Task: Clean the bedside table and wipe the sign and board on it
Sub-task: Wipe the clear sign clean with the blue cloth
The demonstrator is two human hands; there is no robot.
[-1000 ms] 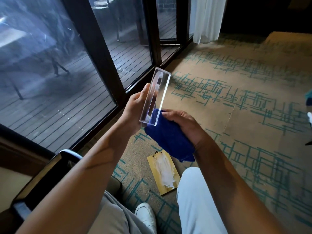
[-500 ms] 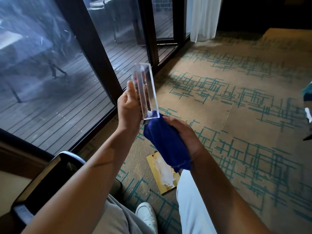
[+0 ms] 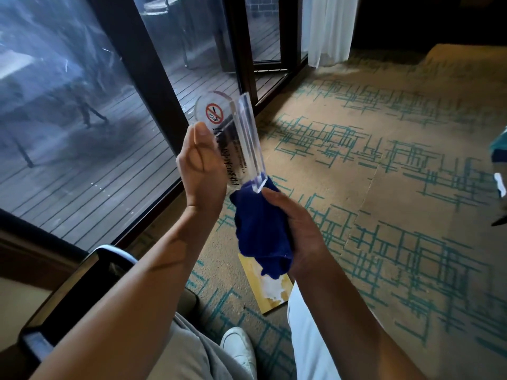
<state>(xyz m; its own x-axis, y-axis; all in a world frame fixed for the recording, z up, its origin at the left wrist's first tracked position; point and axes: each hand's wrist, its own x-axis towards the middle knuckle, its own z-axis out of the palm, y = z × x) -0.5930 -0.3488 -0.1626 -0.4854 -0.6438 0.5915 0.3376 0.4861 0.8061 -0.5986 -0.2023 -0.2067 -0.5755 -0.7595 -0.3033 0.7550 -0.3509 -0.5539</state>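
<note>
Sign-wiping step: left hand pinches the sign, right hand grips the cloth at its base. Next, probably rub the face.

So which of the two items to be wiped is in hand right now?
The clear acrylic sign, gripped by the left hand; the wooden board lies on the carpet.
</note>
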